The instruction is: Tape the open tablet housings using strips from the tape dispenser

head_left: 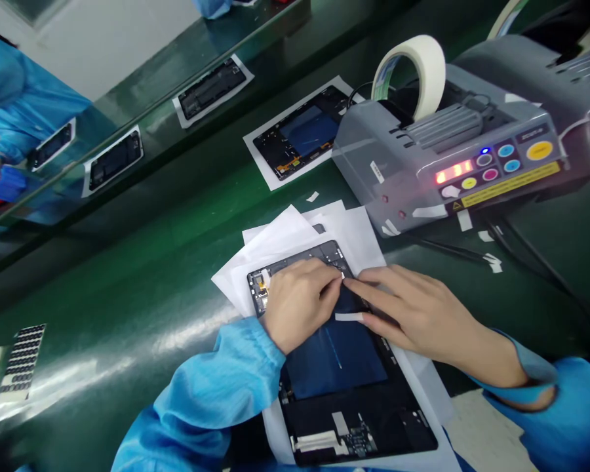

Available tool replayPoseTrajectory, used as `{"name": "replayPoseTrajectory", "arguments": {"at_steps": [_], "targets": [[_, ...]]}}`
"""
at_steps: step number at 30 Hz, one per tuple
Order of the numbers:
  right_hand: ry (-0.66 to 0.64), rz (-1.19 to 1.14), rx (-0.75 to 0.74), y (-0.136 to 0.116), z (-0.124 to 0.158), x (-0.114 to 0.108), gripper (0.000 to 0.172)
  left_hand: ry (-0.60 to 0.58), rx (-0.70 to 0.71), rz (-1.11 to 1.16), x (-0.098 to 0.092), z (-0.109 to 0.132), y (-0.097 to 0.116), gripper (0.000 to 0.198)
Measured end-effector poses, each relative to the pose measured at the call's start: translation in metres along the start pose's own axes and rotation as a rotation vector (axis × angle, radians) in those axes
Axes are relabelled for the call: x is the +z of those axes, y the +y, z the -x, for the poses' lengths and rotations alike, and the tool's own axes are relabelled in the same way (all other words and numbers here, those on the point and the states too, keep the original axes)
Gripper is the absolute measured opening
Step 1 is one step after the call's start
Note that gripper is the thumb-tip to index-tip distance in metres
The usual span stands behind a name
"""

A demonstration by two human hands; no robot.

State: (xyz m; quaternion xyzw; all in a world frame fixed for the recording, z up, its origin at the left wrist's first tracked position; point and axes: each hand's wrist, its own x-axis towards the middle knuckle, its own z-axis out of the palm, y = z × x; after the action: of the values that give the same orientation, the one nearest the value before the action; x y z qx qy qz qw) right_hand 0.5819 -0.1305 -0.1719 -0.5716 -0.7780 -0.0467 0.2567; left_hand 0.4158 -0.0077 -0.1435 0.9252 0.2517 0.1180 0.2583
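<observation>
A tablet with its back off (344, 360) lies on white paper sheets (275, 252), its circuit parts and blue battery area facing up. Over its upper part, my left hand (299, 298) is closed in a pinch at the right edge. Something small and white shows at those fingertips, too small to name. My right hand (413, 308) reaches in from the right, its index fingertip meeting the left fingertips. A short strip of white tape (349, 317) sticks out from the tip of its thumb, above the battery area.
A grey tape dispenser (452, 151) with a lit display and a tape roll (432, 72) stands at the upper right. Another opened tablet (305, 131) lies beside it. More devices (211, 88) sit on the far line, near a person in blue (24, 98). A label sheet (22, 360) lies left.
</observation>
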Motion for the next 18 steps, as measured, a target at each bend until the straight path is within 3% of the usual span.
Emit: {"name": "replayPoseTrajectory", "arguments": {"at_steps": [3, 9, 15, 18], "targets": [[0.005, -0.038, 0.016, 0.007, 0.001, -0.005, 0.032, 0.058, 0.072, 0.012, 0.005, 0.004, -0.004, 0.017], [-0.144, 0.043, -0.002, 0.023, -0.012, 0.001, 0.039, 0.082, 0.145, -0.022, 0.006, 0.006, -0.008, 0.017], [-0.116, 0.025, -0.081, 0.027, -0.022, 0.007, 0.037, 0.048, 0.173, -0.03, 0.007, 0.007, -0.01, 0.018], [-0.11, 0.053, -0.111, 0.026, -0.021, 0.005, 0.036, 0.084, 0.126, 0.017, 0.006, 0.007, -0.01, 0.017]]}}
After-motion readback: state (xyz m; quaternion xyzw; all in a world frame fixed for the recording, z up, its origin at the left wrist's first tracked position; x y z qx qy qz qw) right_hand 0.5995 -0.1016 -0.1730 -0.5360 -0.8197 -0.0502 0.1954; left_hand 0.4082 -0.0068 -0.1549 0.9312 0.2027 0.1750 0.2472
